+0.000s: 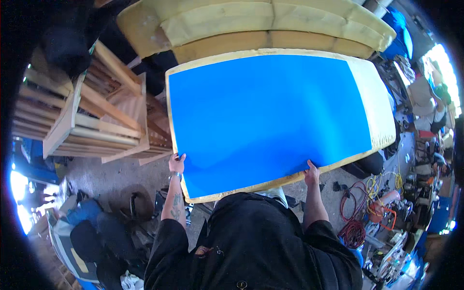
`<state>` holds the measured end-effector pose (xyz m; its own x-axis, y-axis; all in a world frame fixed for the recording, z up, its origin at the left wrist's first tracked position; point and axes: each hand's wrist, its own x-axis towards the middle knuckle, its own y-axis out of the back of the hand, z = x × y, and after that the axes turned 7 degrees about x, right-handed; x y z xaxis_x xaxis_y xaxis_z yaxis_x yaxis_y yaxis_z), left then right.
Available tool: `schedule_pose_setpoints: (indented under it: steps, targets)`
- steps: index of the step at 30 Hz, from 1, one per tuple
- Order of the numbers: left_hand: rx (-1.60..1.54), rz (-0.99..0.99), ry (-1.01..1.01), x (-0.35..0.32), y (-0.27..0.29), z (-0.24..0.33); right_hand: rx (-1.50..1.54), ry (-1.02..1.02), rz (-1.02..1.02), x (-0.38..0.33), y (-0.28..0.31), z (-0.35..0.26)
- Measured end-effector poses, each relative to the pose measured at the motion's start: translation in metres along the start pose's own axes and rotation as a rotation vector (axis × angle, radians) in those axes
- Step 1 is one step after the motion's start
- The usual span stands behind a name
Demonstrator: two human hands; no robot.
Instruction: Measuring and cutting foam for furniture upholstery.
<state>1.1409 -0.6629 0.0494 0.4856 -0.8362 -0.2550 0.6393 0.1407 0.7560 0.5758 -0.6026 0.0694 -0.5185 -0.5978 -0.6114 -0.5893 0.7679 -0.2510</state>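
A broad, smooth blue sheet (266, 121) lies flat over a thick cream foam slab (374, 104) in front of me. The foam shows as a wide strip on the right and as a thin rim along the other sides. My left hand (177, 163) grips the slab's left edge close to its near corner, thumb on top against the blue. Farther right, my right hand (311, 172) is closed on the near edge, its thumb also over the top. The other fingers of both hands are mostly hidden. What bears the slab from below is out of sight.
Long yellowish foam pieces (270, 21) are stacked beyond the slab. Wooden slatted frames (96, 111) stand at the left. Coiled red hose (353, 234), yellow cord (373, 186) and tools clutter the right floor. Dark padded items (104, 237) sit at the lower left.
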Motion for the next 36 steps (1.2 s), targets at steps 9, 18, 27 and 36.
schedule_pose_setpoints:
  steps: [9,18,27,36]
  targets:
    - [-0.147,-0.037,-0.050,-0.011,-0.002,0.009,-0.263,-0.088,0.259,-0.005,0.009,0.005]
    - [0.640,0.377,-0.153,-0.063,-0.026,0.046,-0.681,0.180,0.178,-0.064,0.065,0.055]
    - [0.372,0.416,-0.746,-0.140,-0.105,0.184,-0.728,0.002,0.372,-0.200,0.284,0.121]
    - [0.154,-0.312,-1.459,-0.455,-0.262,0.242,-0.360,-0.080,0.985,-0.385,0.533,0.203]
